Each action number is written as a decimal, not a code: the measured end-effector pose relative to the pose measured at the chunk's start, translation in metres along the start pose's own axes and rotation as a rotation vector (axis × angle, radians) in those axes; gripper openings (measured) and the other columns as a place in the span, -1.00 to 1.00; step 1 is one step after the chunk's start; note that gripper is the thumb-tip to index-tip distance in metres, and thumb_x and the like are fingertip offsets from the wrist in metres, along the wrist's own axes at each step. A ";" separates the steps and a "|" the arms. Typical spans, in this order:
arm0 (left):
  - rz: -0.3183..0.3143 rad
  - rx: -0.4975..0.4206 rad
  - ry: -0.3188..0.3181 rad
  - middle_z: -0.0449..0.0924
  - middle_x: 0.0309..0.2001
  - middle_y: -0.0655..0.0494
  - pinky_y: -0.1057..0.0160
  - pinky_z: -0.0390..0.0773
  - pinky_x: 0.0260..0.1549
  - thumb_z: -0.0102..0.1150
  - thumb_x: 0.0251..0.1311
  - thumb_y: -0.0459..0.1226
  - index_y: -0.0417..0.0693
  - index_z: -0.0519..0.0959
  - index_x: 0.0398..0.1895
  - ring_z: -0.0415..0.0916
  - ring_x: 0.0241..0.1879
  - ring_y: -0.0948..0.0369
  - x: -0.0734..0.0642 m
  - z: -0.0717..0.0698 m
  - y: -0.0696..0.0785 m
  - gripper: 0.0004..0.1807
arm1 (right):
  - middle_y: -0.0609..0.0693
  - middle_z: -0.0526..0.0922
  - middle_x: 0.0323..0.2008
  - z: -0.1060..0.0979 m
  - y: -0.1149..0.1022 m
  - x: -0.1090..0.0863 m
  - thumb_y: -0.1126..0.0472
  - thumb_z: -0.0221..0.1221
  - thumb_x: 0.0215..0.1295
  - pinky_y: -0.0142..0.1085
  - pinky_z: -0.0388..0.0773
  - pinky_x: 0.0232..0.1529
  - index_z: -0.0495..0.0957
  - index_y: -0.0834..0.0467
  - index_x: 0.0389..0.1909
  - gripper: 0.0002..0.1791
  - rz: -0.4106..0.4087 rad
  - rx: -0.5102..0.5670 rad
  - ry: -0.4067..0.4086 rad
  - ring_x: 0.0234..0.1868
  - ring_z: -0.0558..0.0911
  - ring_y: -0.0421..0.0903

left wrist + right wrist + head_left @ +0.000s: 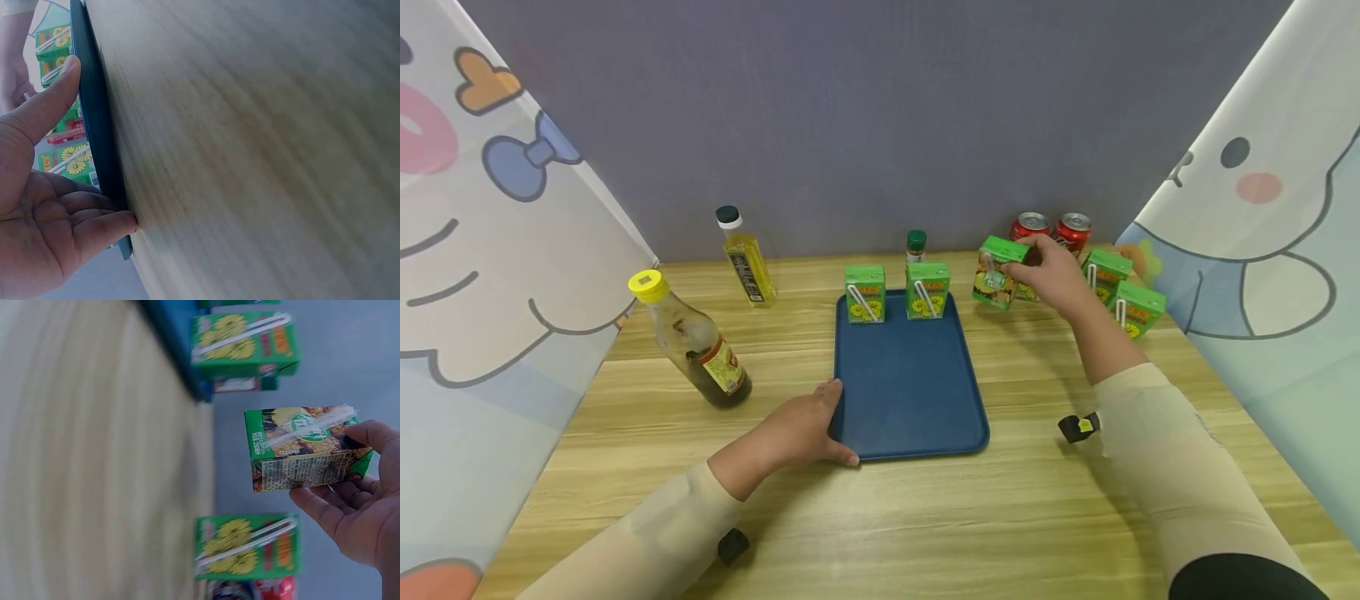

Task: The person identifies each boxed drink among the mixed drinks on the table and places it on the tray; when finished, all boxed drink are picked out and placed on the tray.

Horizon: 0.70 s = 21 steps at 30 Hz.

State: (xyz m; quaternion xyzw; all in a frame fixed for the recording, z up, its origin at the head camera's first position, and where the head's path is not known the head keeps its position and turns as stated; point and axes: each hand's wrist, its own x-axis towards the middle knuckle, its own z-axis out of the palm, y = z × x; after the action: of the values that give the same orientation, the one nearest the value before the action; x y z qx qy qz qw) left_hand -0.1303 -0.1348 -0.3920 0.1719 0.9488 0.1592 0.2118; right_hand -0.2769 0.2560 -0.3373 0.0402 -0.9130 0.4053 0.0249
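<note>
From the head view I have the right hand point(1052, 279) pinching the pineapple carton point(995, 273) by its upper part, to the right of the blue tray point(910, 383) and just in front of the red cans point(1072, 233). The left hand point(801, 425) lies spread at the tray's near left corner. I'd expect the carton to be fairly heavy for its size if full, its card walls stiff but ready to dent under a hard squeeze.

Through the left wrist view I see the thumb and fingers touching the tray's rim, relaxed rather than clenched.

On the right wrist view the thumb presses the straw side near the green top, fingers supporting the opposite side; the carton seems clear of the table point(106, 469). I'd keep that hold high on the flat walls, off the wrapped straw point(309, 427), which could slip or peel
</note>
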 end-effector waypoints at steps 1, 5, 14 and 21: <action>0.000 -0.002 0.000 0.04 0.48 -0.35 -0.05 0.19 0.40 0.48 -0.13 0.19 -0.35 -0.05 0.52 0.09 0.47 -0.12 0.000 0.000 0.000 0.33 | 0.15 0.48 0.09 -0.002 -0.005 -0.001 -0.25 0.20 0.26 -0.04 0.45 -0.06 0.32 0.12 0.30 -0.25 -0.010 0.004 0.008 0.02 0.47 0.07; 0.000 -0.002 0.002 0.05 0.48 -0.35 -0.06 0.20 0.40 0.48 -0.13 0.19 -0.35 -0.05 0.52 0.09 0.47 -0.13 0.000 0.001 -0.001 0.34 | 0.08 0.47 0.11 -0.008 -0.025 -0.007 -0.24 0.22 0.25 -0.02 0.45 -0.02 0.34 0.06 0.31 -0.29 -0.067 0.037 0.022 0.10 0.46 0.02; -0.004 0.001 0.001 0.04 0.49 -0.33 -0.05 0.18 0.41 0.48 -0.12 0.19 -0.34 -0.05 0.53 0.08 0.48 -0.11 0.000 0.001 0.000 0.33 | 0.01 0.47 -0.04 0.000 -0.072 -0.022 -0.14 0.23 0.29 -0.20 0.49 -0.29 0.37 0.03 0.25 -0.40 -0.192 0.106 -0.027 -0.13 0.47 -0.02; 0.003 0.013 0.003 0.03 0.49 -0.32 -0.04 0.19 0.41 0.48 -0.12 0.20 -0.34 -0.05 0.53 0.08 0.48 -0.10 0.001 0.001 -0.001 0.33 | 0.01 0.56 0.02 0.034 -0.087 -0.027 -0.08 0.30 0.26 -0.10 0.52 -0.08 0.43 0.00 0.20 -0.46 -0.228 0.125 -0.149 0.07 0.53 -0.01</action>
State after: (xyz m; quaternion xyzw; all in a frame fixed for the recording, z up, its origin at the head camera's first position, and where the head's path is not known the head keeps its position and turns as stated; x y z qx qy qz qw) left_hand -0.1310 -0.1351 -0.3940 0.1746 0.9498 0.1537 0.2090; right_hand -0.2422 0.1745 -0.2977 0.1752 -0.8749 0.4516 0.0005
